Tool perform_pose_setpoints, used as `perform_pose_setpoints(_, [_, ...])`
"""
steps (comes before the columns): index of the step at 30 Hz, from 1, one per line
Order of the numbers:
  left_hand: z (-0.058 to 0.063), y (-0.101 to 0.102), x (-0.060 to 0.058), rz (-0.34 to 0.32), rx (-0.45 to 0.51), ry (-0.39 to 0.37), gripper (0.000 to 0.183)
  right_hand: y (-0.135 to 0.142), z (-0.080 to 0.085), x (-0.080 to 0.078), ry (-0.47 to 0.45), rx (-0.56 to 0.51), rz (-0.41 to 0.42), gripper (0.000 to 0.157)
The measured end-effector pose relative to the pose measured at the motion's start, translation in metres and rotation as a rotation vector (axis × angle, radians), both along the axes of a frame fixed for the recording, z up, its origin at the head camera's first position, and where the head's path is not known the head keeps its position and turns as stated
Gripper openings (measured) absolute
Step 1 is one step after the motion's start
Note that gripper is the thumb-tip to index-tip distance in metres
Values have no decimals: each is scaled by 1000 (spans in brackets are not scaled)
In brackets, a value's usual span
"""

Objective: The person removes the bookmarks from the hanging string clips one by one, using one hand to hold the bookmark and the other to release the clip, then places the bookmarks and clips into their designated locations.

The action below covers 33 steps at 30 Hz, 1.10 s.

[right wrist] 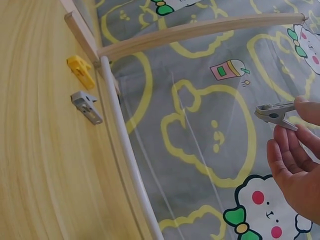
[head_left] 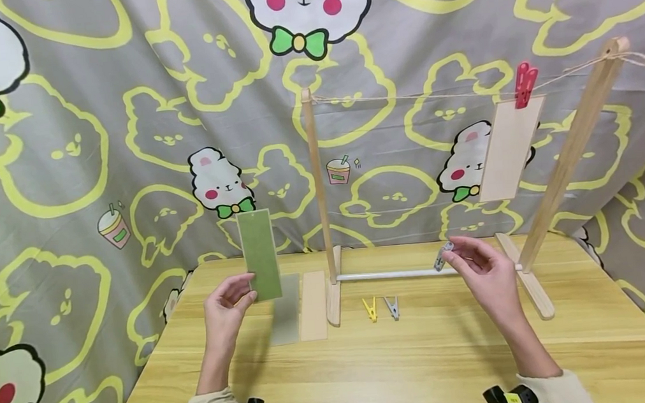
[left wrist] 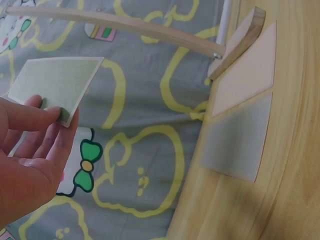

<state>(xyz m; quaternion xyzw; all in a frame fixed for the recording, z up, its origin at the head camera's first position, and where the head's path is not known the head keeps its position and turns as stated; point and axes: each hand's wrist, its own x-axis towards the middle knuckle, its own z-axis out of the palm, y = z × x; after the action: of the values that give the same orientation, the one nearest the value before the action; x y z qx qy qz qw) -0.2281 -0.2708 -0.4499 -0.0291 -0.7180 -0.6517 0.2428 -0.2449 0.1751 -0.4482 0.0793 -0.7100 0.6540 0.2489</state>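
My left hand (head_left: 229, 309) pinches a green rectangular card (head_left: 260, 255) by its lower edge and holds it upright above the table. In the left wrist view the card (left wrist: 57, 82) shows a pale border, with thumb and fingertips on its edge. My right hand (head_left: 486, 270) pinches a grey clothespin (head_left: 444, 257) between thumb and fingers, in front of the wooden rack. The right wrist view shows that clothespin (right wrist: 275, 113) held by its handle ends. A pale pink card (head_left: 510, 150) hangs from the rack's string (head_left: 434, 96), clipped by a red clothespin (head_left: 526, 84).
A yellow clothespin (head_left: 371, 309) and another grey clothespin (head_left: 392, 307) lie on the table. A grey card (head_left: 287, 310) and a peach card (head_left: 312, 306) lie left of the rack. The rack has two wooden posts (head_left: 320, 189) and a white crossbar (head_left: 389, 275). Behind hangs a patterned curtain (head_left: 269, 123).
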Motion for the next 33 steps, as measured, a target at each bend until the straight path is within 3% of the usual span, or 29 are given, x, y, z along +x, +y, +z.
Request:
perform_pose_setpoints(12, [-10,2,-6,-9,-46,-35,35,-2,-7,-6,-24,22,-10,30])
perform_pose_setpoints(21, [-20,1,-4,-3,-48,-121,37,0,-28,-8,-91,99,17,30])
perform_pose_setpoints(33, [-27,-14,0,20,-72,-181,37,-4,-35,-15,-128,185,37,32])
